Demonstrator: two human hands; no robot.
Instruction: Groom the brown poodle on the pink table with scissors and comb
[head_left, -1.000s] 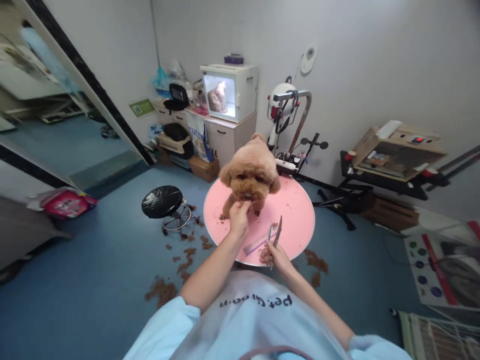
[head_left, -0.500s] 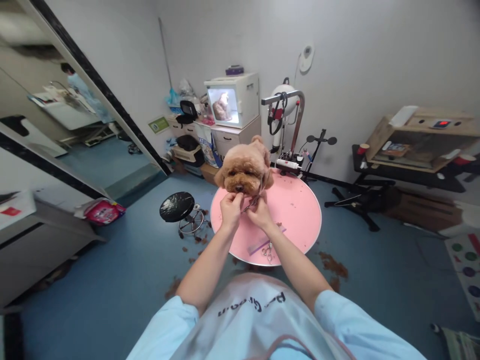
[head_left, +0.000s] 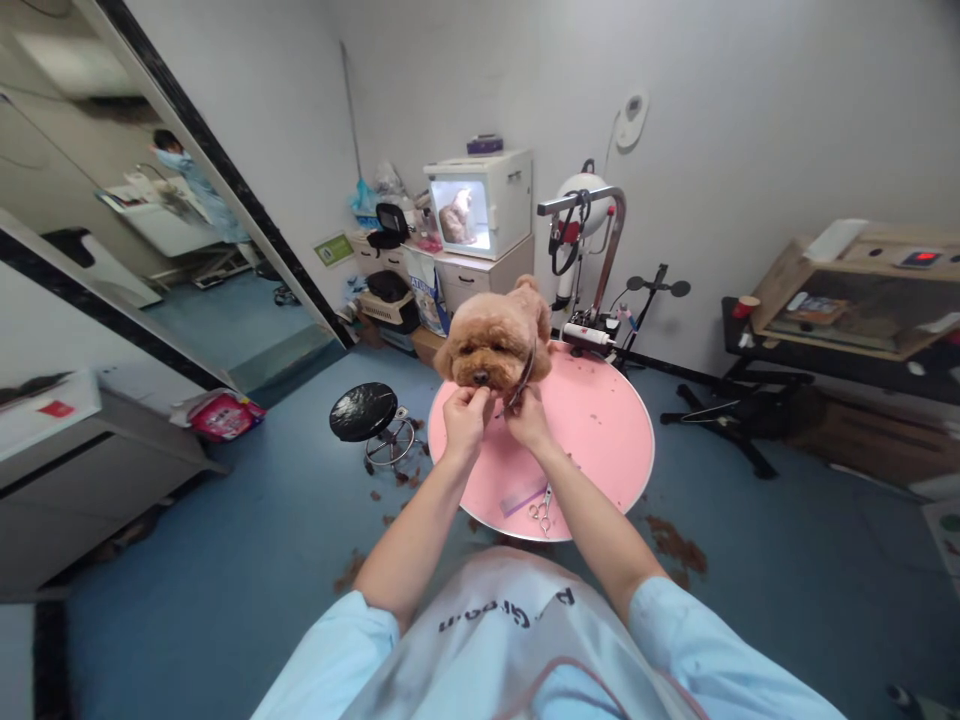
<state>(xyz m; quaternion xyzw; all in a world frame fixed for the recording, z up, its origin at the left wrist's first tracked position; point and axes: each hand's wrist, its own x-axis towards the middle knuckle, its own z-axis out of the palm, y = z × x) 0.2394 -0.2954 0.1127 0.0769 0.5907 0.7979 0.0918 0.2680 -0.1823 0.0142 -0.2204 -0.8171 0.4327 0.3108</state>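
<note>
two hands work at the dog (head_left: 491, 325) in the head view. the dog stands or sits on the pink round surface (head_left: 607, 430), facing the wearer; its lower body is largely hidden. the left hand (head_left: 466, 412) is directly below the dog's muzzle, fingers closed at the chin, presumably to steady the head. the right hand (head_left: 527, 415) is below the dog's cheek, gripping scissors (head_left: 529, 372); the slim blades run up beside the face. whether the blades are parted cannot be told. this low hold likely keeps both forearms clear of the dog's eyes.

a purple comb (head_left: 523, 498) and a second pair of scissors (head_left: 541, 512) lie in front of the dog, side by side near the rim, probably for quick reach. behind the dog rises a metal grooming arm (head_left: 611, 245). the black stool (head_left: 364, 412) is left of the dog, beyond the surface, its seat out of the working area.
</note>
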